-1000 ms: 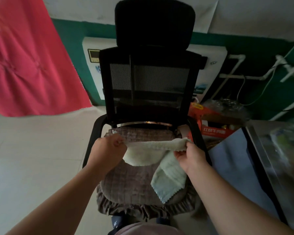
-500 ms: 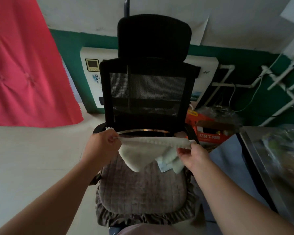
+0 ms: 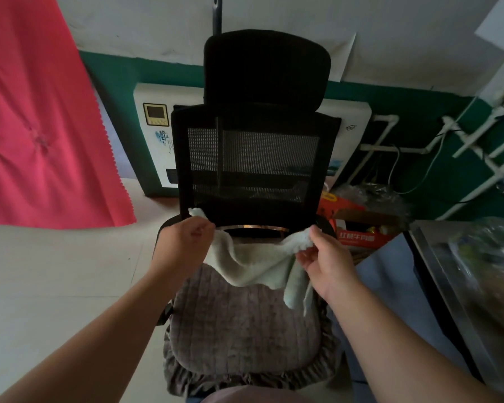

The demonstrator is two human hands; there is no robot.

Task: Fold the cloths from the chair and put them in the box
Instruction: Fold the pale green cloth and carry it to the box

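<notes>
A pale cream cloth (image 3: pixel 250 264) hangs slack between both my hands, above the grey quilted cushion (image 3: pixel 245 324) of a black mesh office chair (image 3: pixel 253 161). My left hand (image 3: pixel 184 242) grips one upper corner, which pokes out above the fist. My right hand (image 3: pixel 322 257) pinches the other upper corner between thumb and fingers. A loose tail of the cloth dangles below my right hand. No other cloth shows on the seat.
An orange cardboard box (image 3: pixel 361 228) with a plastic bag sits on the floor right of the chair. A metal table edge (image 3: pixel 448 286) runs along the right. A red fabric (image 3: pixel 41 126) hangs at left, and a white appliance (image 3: pixel 157 141) stands behind the chair.
Both hands have lifted the cloth higher above the seat and moved apart, spreading it. Its top edge, taut before, now sags in the middle.
</notes>
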